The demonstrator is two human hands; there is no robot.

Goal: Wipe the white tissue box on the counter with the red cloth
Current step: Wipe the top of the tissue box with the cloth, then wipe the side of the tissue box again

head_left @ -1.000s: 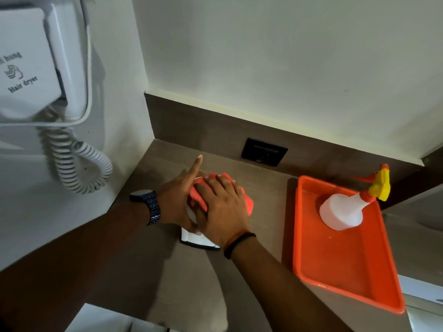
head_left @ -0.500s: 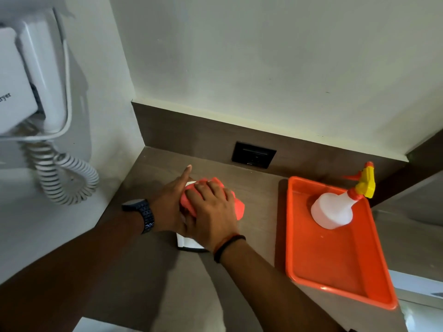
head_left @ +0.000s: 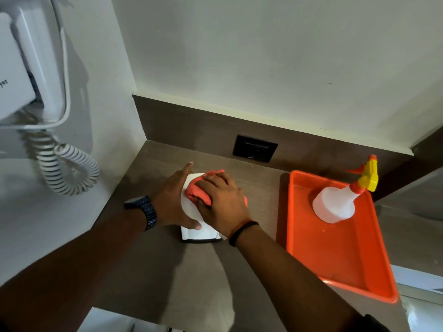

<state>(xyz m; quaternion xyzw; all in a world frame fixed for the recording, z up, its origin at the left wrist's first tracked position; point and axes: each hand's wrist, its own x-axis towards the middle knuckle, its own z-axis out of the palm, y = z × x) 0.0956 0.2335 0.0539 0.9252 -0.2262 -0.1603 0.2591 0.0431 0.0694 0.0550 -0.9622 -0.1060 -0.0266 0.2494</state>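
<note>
The white tissue box (head_left: 194,230) stands on the brown counter (head_left: 167,271) near the left wall. My left hand (head_left: 173,200) grips the box's left side, thumb at its near top edge and index finger stretched along the far edge. My right hand (head_left: 221,202) presses the bunched red cloth (head_left: 197,191) flat onto the top of the box. Most of the box top is hidden under my hands and the cloth.
An orange tray (head_left: 335,255) lies to the right of the box, holding a white spray bottle (head_left: 335,204) with a yellow and red trigger. A black socket (head_left: 255,148) sits in the dark backsplash. A wall-mounted hair dryer (head_left: 31,75) with a coiled cord (head_left: 69,168) hangs at the left.
My right hand and the red cloth have slid a little over the box top, leaving more white surface showing on the left. My left hand stays on the box.
</note>
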